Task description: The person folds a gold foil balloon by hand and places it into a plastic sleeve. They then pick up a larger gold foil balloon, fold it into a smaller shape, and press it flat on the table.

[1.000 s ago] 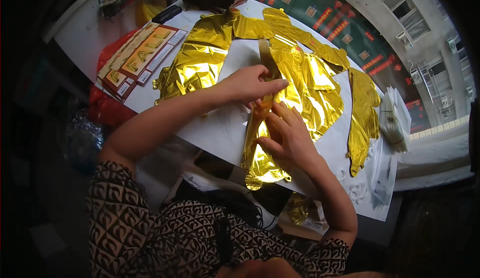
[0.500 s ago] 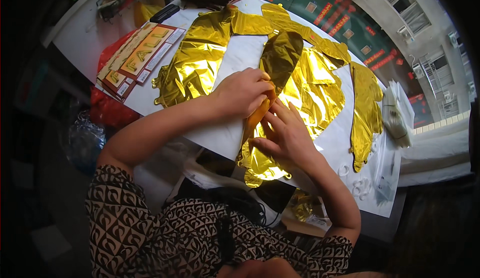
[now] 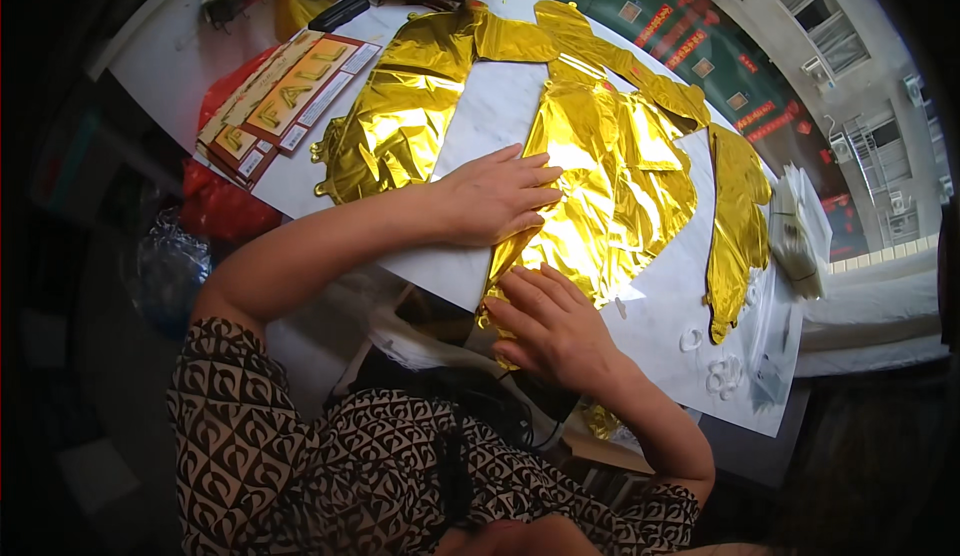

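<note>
Gold foil balloon point(image 3: 610, 186): a flat, uninflated sheet of shiny gold foil, creased and wrinkled, glaring bright where light hits it; it lies in the centre of the frame on the white table point(image 3: 480, 116), reaching from the upper middle down to the near edge.
My left hand point(image 3: 495, 196): laid flat, palm down, fingers spread and straight, pressing on the left edge of the foil; it grips nothing.
My right hand point(image 3: 550, 321): also flat and open, fingers stretched toward the upper left, resting on the lower tip of the foil at the table's near edge.
Other foil pieces: a second gold piece point(image 3: 390, 131) lies left of centre, just beside my left hand; a narrow gold strip point(image 3: 735, 226) lies at the right, apart from the main sheet.
Hard to make out: the foil's lower tip is under my right hand; small white ring shapes point(image 3: 720, 376) at lower right are too small to identify.
Packages: flat red and yellow packets point(image 3: 280, 96) are stacked in the upper left; a clear bag point(image 3: 800, 231) of pale items sits at the right edge, contents unclear.
</note>
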`<state>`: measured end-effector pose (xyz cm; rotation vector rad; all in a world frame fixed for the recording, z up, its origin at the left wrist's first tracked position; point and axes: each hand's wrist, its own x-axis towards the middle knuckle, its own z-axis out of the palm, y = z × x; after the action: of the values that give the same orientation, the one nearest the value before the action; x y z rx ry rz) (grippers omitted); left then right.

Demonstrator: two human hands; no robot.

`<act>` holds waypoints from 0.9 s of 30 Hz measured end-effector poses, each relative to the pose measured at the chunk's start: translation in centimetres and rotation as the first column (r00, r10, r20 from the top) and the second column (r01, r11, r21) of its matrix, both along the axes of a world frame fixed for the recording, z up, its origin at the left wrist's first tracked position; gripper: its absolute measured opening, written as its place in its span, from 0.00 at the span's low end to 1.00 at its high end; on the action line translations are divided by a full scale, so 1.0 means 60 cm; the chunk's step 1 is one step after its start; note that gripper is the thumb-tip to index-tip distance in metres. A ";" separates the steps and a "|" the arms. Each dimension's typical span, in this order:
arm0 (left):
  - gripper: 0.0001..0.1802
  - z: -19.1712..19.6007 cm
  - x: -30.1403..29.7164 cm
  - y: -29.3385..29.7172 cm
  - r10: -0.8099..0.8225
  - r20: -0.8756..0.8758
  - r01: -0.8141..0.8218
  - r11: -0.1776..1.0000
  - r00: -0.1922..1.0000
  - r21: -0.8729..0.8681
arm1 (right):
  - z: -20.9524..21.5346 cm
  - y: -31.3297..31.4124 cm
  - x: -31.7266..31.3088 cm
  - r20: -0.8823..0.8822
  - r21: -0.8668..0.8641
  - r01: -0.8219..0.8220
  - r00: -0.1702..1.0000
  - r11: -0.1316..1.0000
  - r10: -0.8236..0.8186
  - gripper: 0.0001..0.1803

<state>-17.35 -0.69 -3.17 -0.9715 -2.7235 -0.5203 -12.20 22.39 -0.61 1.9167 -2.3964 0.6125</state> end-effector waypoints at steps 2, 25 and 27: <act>0.25 0.005 -0.004 0.002 -0.013 0.060 0.014 1.000 0.998 -0.019 | 0.000 -0.003 0.002 -0.008 -0.004 0.015 1.000 1.000 -0.015 0.26; 0.27 -0.011 -0.036 0.020 -0.047 0.033 0.047 0.999 0.998 0.002 | 0.013 -0.009 -0.026 -0.149 0.021 -0.018 0.989 1.000 0.021 0.23; 0.26 -0.010 -0.045 0.020 -0.049 0.034 0.050 0.999 0.998 -0.012 | 0.016 -0.008 -0.026 -0.143 0.015 -0.020 0.989 1.000 0.022 0.22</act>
<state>-20.03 0.52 -3.79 -1.0454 -2.7423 -0.5328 -13.74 21.92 0.33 1.9227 -2.3022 0.4434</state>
